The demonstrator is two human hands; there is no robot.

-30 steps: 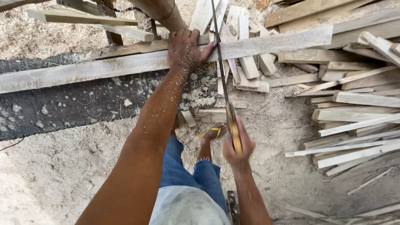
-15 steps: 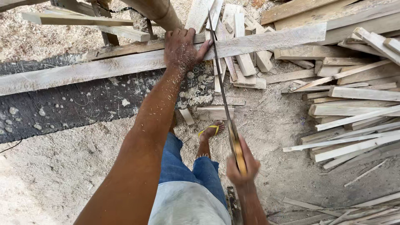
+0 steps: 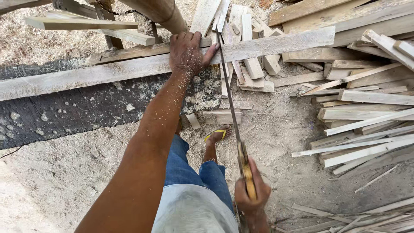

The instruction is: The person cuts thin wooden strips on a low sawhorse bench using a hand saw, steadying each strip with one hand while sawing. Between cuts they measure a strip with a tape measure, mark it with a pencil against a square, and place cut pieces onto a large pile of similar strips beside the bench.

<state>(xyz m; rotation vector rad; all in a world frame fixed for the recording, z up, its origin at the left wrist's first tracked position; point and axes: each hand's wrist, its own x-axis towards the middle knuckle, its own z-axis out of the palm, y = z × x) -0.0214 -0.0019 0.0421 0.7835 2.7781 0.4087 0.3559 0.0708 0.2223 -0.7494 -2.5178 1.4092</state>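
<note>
- Head view: long pale weathered wooden plank (image 3: 108, 71) runs left to right across the upper part of the scene, raised off the sandy ground on a rough timber support.
- Left hand (image 3: 186, 54), palm down and fingers spread flat, presses on the plank near its middle; thumb points right, just beside the saw blade. It pins the plank rather than gripping it.
- Right hand (image 3: 251, 194), fist closed around the yellowish wooden handle of a thin steel hand saw (image 3: 230, 108), low in the scene near the bottom edge.
- Saw blade slants up from that handle and meets the plank's near edge immediately right of the left thumb.
- Pale sawdust pile (image 3: 202, 97) lies on the dark sheet (image 3: 77, 112) under the plank, below the cut.
- Foot in a yellow-strapped sandal (image 3: 217, 136) stands on the sand, between the arms.
- Heap of loose wooden offcuts and slats (image 3: 366, 108) fills the right side; short blocks lie beyond the plank, top centre.
</note>
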